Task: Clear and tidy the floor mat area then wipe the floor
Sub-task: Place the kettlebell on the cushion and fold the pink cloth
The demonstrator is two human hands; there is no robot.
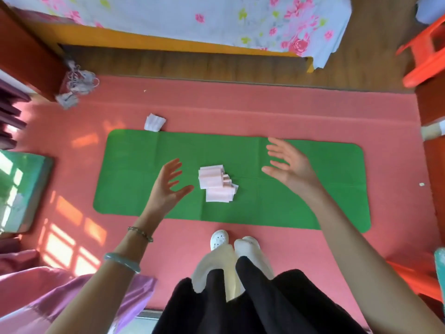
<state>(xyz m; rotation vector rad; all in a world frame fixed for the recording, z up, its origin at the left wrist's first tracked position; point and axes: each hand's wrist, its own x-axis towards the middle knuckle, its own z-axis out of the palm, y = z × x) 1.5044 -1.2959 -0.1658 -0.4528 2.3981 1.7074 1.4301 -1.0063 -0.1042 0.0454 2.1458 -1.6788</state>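
A green mat [144, 179] lies flat on a larger pink floor mat [240, 112]. A loose stack of pale pink folded tissues [216, 184] sits in the middle of the green mat. My left hand [168, 184] hovers just left of the stack, fingers spread and empty. My right hand [286, 165] hovers to the right of the stack, also spread and empty. Another white folded tissue bundle [154, 122] lies at the green mat's far left corner.
A crumpled bundle of cloth and cord [74, 85] lies at the pink mat's far left corner. A bed with floral sheet [192, 18] runs along the far side. An orange plastic stool [426, 51] stands at the right. My white shoes [219, 239] stand at the near edge.
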